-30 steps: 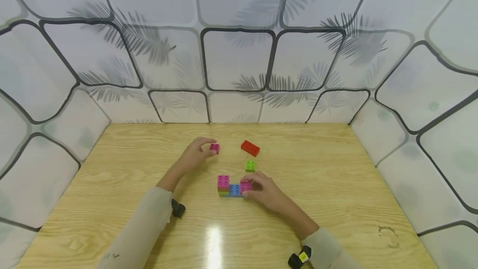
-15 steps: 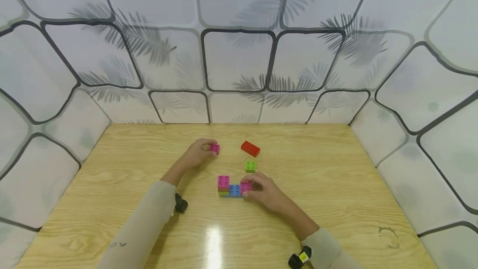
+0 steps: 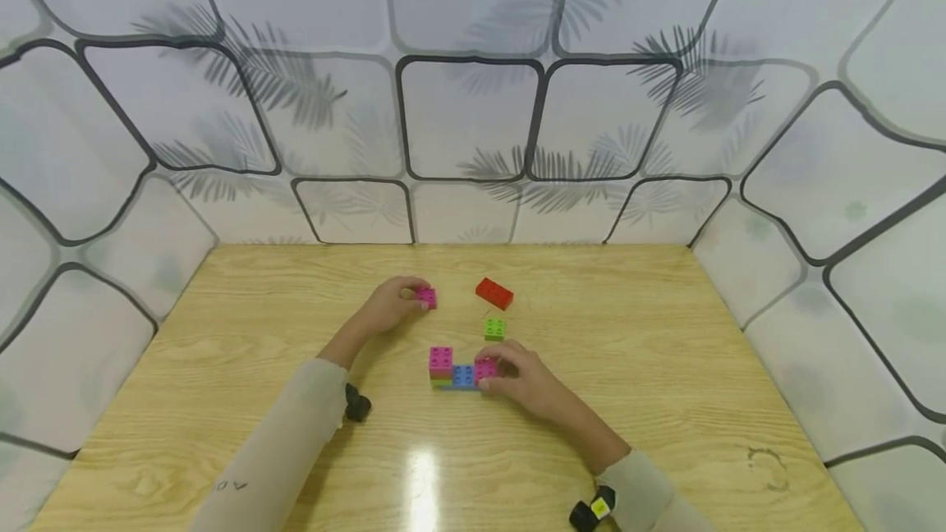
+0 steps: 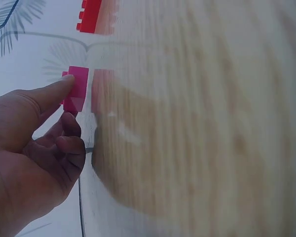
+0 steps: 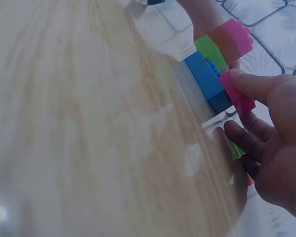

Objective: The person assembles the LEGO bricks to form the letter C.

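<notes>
In the head view, my left hand (image 3: 388, 304) pinches a small pink toy brick (image 3: 427, 297) between thumb and fingers at the back of the table. The left wrist view shows that brick (image 4: 78, 90) side-on, close over the wood, its studs facing away from the table. My right hand (image 3: 526, 378) pinches another pink brick (image 3: 484, 370) seated on the right end of a long blue brick (image 3: 463, 375). At the blue brick's left end rises a stack: a green brick (image 5: 211, 52), an orange-brown brick (image 5: 223, 44) and a pink brick (image 5: 238, 35) on top.
Beyond my right hand lies a small green brick (image 3: 494, 329), with a longer red brick (image 3: 494, 293) farther back. Patterned white walls (image 3: 473, 121) enclose the wooden table (image 3: 628, 310) at the back and sides.
My left hand and its pink brick have shifted very slightly toward me, and the left forearm has moved a little to the right. My right hand and the brick build stay in place.
</notes>
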